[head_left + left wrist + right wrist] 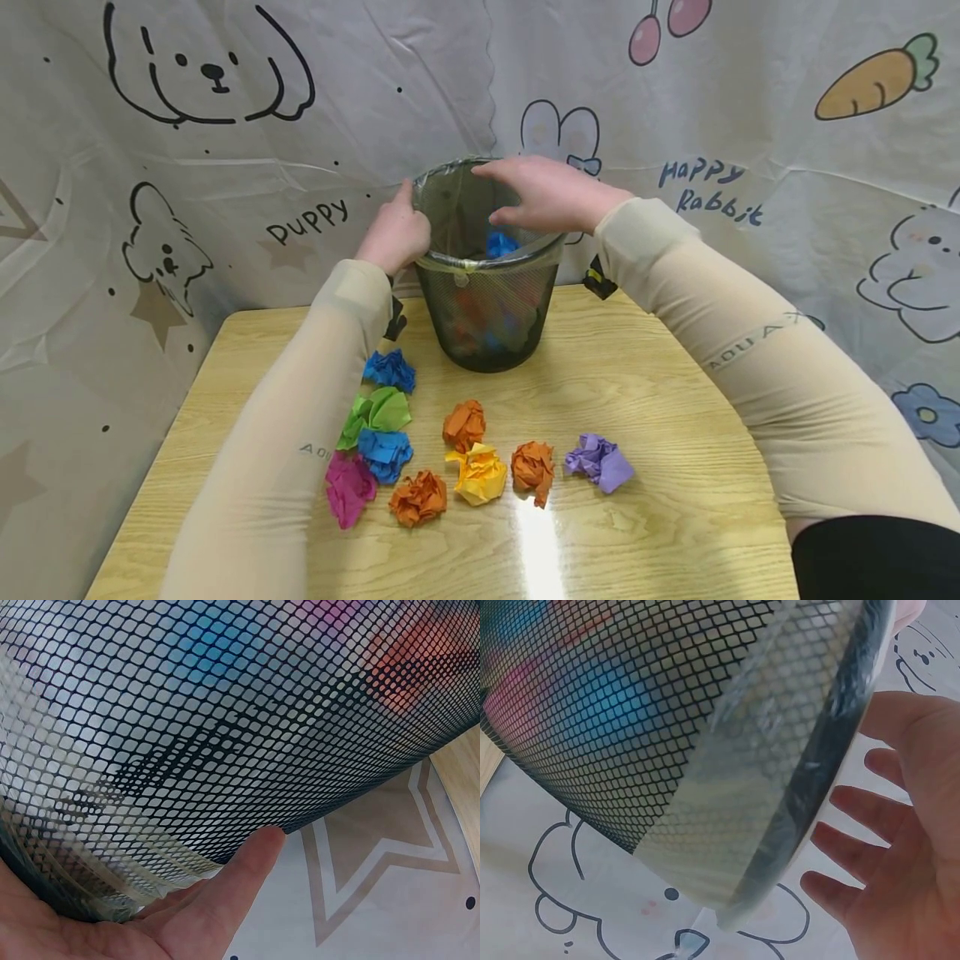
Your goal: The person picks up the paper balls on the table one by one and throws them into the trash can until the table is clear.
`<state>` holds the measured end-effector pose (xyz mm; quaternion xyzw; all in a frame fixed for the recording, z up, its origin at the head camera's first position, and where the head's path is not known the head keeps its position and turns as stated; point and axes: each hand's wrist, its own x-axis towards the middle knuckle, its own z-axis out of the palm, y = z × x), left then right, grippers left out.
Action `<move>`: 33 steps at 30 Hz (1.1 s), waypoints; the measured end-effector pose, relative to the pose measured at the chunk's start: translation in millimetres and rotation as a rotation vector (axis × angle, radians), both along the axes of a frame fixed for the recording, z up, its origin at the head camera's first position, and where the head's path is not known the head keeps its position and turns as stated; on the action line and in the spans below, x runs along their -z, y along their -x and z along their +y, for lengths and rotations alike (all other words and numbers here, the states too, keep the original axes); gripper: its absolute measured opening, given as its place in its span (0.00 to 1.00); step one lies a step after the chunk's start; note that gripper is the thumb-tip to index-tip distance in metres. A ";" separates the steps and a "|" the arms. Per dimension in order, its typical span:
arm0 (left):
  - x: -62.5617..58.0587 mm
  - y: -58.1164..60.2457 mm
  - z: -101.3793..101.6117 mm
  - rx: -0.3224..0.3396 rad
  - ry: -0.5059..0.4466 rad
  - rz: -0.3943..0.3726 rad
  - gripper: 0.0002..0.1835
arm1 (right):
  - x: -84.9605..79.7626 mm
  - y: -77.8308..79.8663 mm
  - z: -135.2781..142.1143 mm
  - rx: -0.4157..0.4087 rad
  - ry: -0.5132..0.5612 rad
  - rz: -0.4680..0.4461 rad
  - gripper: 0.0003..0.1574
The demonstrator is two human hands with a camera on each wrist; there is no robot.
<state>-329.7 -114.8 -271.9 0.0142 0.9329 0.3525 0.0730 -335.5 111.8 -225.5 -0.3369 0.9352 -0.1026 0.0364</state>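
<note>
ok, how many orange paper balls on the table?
3: rear orange ball behind yellow ball, left orange ball and right orange ball flanking it. Left sleeve may hide others.

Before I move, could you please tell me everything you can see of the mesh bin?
The mesh bin is dark and round, narrowing toward its base, and stands upright near the back of the wooden table. A clear, plastic-looking liner is folded over its rim. Crumpled papers show through the mesh, with a blue one visible through its mouth. The left hand holds the rim's left side; the open right hand is over the mouth.
</note>
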 end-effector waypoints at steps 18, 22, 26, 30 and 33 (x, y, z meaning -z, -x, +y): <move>-0.7 -0.6 -0.9 0.010 -0.003 0.008 0.39 | -2.5 -10.0 11.3 0.102 -0.081 0.076 0.52; -1.3 -1.3 -0.8 0.016 -0.010 0.007 0.39 | -3.1 -15.3 17.6 0.108 -0.084 0.086 0.53; -2.2 -2.0 -1.0 0.021 -0.009 0.008 0.39 | -1.0 -22.0 26.0 0.095 -0.071 0.097 0.52; -2.0 -2.8 -1.5 0.022 -0.014 0.007 0.39 | 2.4 -28.3 34.6 0.094 -0.056 0.094 0.51; -1.0 -3.3 -2.0 0.023 -0.020 0.008 0.39 | 5.0 -33.2 41.8 0.092 -0.043 0.096 0.50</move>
